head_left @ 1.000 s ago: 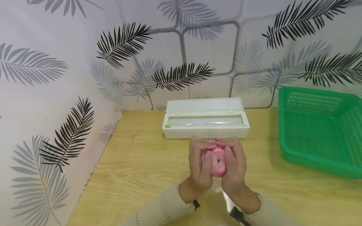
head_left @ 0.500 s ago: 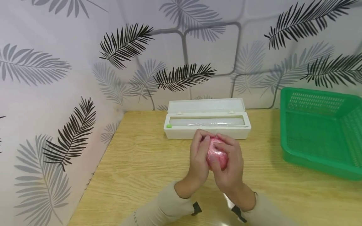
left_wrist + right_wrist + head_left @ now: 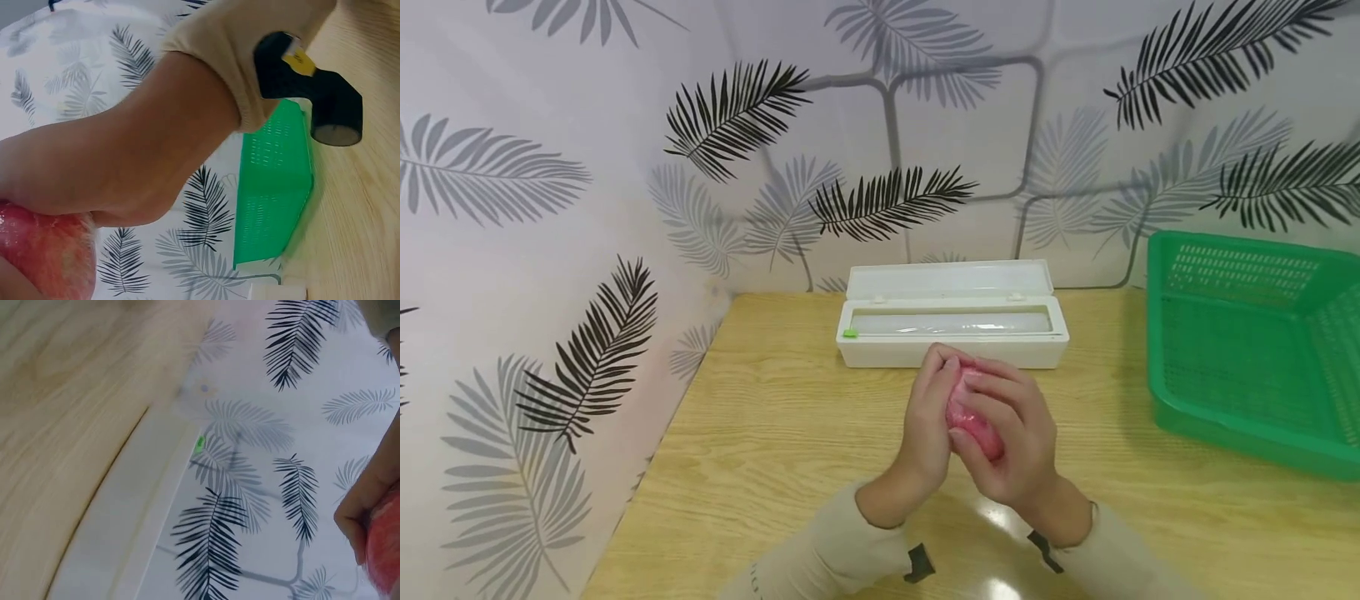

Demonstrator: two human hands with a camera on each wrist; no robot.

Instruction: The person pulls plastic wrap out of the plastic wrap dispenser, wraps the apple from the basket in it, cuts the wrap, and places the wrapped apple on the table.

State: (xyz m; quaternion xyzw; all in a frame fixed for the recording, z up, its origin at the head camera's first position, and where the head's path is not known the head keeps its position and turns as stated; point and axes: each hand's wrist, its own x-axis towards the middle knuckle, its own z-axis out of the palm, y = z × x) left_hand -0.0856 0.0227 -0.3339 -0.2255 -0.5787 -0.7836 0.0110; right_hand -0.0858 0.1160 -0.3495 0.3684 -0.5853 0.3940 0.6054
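A red apple (image 3: 981,433) wrapped in shiny clear film sits between both hands in the head view, held up over the table in front of the white box. The left hand (image 3: 927,425) grips its left side, fingers wrapped over the far end. From the right, the right hand (image 3: 1022,433) curls round it, with fingers across the top and thumb along the near side. Much of the fruit is covered by the hands. At the left wrist view's lower left, the apple (image 3: 50,256) shows mottled red skin under wrinkled film.
Behind the hands, a white cling film dispenser box (image 3: 951,352) stands with its lid raised, a film roll inside and a green slide cutter (image 3: 850,333) at its left end. A green plastic basket (image 3: 1157,367) sits at right. A patterned wall sheet borders the wooden table (image 3: 760,442).
The apple has been turned in the hands, so its stem end no longer shows. The right fingers have moved over its top, and the left hand has tilted to the right.
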